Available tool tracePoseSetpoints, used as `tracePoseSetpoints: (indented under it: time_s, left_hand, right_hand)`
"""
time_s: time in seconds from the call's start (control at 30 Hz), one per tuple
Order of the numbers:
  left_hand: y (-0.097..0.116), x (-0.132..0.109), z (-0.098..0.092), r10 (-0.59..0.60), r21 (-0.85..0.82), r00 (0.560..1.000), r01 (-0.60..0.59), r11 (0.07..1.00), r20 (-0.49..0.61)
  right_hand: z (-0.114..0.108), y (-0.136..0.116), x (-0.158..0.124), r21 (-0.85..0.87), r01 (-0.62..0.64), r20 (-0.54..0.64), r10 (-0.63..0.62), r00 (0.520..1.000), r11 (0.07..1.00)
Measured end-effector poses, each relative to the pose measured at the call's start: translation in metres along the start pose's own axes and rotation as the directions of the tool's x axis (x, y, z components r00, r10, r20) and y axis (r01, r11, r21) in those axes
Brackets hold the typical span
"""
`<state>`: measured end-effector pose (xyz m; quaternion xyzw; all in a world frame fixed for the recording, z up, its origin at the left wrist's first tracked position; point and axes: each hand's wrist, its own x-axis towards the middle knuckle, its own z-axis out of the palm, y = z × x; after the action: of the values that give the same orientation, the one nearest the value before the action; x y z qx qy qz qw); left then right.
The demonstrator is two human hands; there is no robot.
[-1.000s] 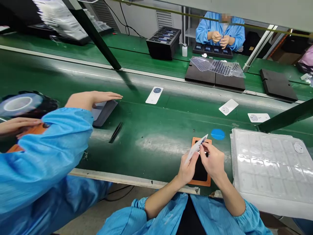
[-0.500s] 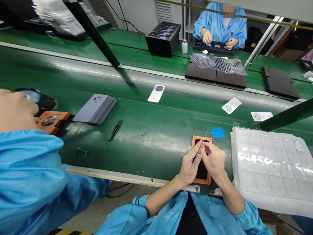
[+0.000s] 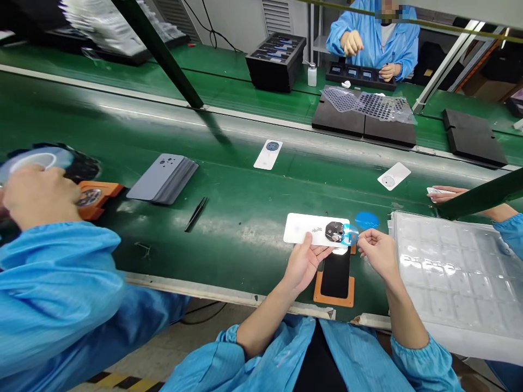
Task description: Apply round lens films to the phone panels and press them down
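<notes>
1. Holding white panel in left grip, thumb on top, fingers beneath; located at 4 o'clock of the view, over the 12 o'clock end of orange frame.
2. Pinching blue film narrowly in right grip, at the panel's 3 o'clock end.
3. Found panel turned from edge-on, half a second earlier, to face-up.
4. Noted right grip shifted toward 3 o'clock, farther from left.

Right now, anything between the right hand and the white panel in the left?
Only the translucent blue film, spanning from the dark round part on the white panel to the right hand. Nothing else visible intervenes; the left hand holds the panel by its near edge, apart from the right.
</notes>
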<state>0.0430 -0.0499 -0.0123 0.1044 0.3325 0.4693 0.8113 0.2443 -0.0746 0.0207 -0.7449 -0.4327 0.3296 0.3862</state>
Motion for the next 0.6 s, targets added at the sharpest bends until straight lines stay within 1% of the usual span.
tracePoseSetpoints:
  time_s: [0.07, 0.13, 0.2, 0.27, 0.33, 0.4, 0.47, 0.5, 0.57, 0.6]
  left_hand:
    - [0.000, 0.000, -0.001, -0.022, -0.010, 1.000, 0.022, 1.000, -0.016]
    - [0.001, 0.001, -0.001, -0.033, -0.025, 0.999, 0.032, 0.999, -0.029]
    - [0.004, 0.002, -0.002, -0.012, -0.047, 0.999, 0.010, 0.999, -0.050]
    - [0.007, 0.003, -0.003, 0.042, -0.048, 0.997, -0.045, 0.998, -0.067]
    - [0.010, 0.003, -0.004, 0.105, -0.005, 0.992, -0.106, 0.994, -0.063]
    - [0.008, 0.002, -0.004, 0.169, 0.064, 0.985, -0.167, 0.984, -0.035]
    - [0.002, 0.000, -0.001, 0.228, 0.123, 0.974, -0.226, 0.966, -0.001]
    - [-0.003, -0.002, 0.001, 0.247, 0.140, 0.969, -0.247, 0.959, 0.016]
    - [-0.011, -0.005, 0.006, 0.262, 0.145, 0.964, -0.265, 0.953, 0.043]
    - [-0.014, -0.006, 0.008, 0.260, 0.134, 0.964, -0.264, 0.955, 0.048]
  right_hand:
    - [-0.003, 0.000, 0.003, 0.011, -0.018, 0.021, 0.018, 1.000, 1.000]
    - [-0.009, 0.002, 0.007, 0.031, -0.042, 0.016, 0.042, 0.999, 0.999]
    - [-0.017, 0.005, 0.010, 0.051, -0.058, 0.004, 0.058, 0.998, 0.997]
    - [-0.023, 0.006, 0.010, 0.044, -0.048, -0.005, 0.049, 0.999, 0.998]
    - [-0.024, 0.002, 0.005, -0.006, 0.011, -0.019, -0.011, 1.000, 1.000]
    - [-0.015, -0.005, -0.004, -0.092, 0.120, -0.051, -0.125, 0.991, 0.989]
    - [0.001, -0.014, -0.016, -0.179, 0.276, -0.056, -0.290, 0.955, 0.944]
    - [0.010, -0.018, -0.021, -0.217, 0.365, -0.049, -0.383, 0.922, 0.906]
    - [0.029, -0.022, -0.029, -0.297, 0.527, -0.029, -0.559, 0.828, 0.796]
    - [0.037, -0.022, -0.031, -0.350, 0.587, -0.014, -0.630, 0.776, 0.730]
